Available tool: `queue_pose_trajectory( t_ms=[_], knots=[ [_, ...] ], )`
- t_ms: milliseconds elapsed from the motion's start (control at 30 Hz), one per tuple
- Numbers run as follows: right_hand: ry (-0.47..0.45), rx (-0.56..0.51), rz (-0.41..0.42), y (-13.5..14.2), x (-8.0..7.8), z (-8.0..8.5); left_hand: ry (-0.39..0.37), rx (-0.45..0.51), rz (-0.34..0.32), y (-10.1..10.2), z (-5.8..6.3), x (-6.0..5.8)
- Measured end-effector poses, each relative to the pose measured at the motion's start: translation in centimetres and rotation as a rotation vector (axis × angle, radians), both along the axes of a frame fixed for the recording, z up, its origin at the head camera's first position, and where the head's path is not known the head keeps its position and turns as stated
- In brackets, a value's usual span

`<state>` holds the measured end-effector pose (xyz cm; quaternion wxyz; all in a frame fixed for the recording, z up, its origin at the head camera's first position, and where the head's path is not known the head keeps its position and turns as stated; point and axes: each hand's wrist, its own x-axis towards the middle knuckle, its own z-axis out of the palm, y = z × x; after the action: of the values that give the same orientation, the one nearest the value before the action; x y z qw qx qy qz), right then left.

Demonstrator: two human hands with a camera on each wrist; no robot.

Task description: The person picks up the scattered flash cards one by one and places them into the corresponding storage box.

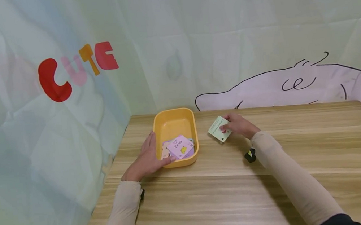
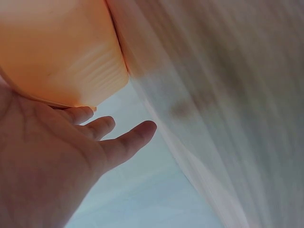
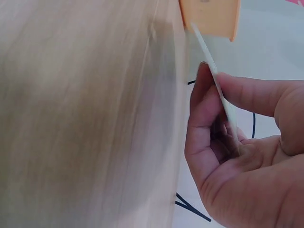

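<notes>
A yellow plastic bin (image 1: 174, 115) stands near the table's back edge. Against its left wall rests my left hand (image 1: 146, 159), the thumb lying over the near left rim and the other fingers along the outside; the left wrist view shows those fingers almost straight. Several picture cards lie overlapping in the bin's near end, topped by a purple card (image 1: 181, 147) reading "chick" with a yellow chick. To the right of the bin, my right hand (image 1: 238, 125) pinches a pale green card (image 1: 218, 128) between thumb and fingers. Edge-on, that card (image 3: 207, 50) looks thin in the right wrist view.
The wood-grain table (image 1: 209, 204) extends toward me and to the right. Pale fabric with a printed "CUTE" (image 1: 55, 81) rises along the left, and more fabric with a line-drawn animal (image 1: 295, 83) closes off the back. A small black device (image 1: 250, 155) sits at the right wrist.
</notes>
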<state>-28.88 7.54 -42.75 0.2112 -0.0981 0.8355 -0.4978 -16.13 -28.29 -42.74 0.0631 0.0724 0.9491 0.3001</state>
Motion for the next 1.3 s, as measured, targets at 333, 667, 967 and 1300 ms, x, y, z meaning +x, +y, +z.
queue_pose_trajectory(
  t_ms=[333,667,967,1300],
  knots=[
    [0.028,-0.054,-0.014,0.2,0.4,0.1,-0.01,-0.012,-0.001,0.0,0.1,0.0],
    [0.03,-0.037,-0.031,-0.2,0.9,1.2,-0.014,-0.041,-0.004,0.0,0.1,0.0],
    [0.031,-0.045,-0.021,-0.8,1.5,2.3,-0.001,-0.031,-0.009,0.0,0.0,0.0],
    [0.045,-0.05,-0.002,-2.1,2.1,3.9,0.012,-0.019,-0.012,-0.1,-0.1,0.0]
  ],
)
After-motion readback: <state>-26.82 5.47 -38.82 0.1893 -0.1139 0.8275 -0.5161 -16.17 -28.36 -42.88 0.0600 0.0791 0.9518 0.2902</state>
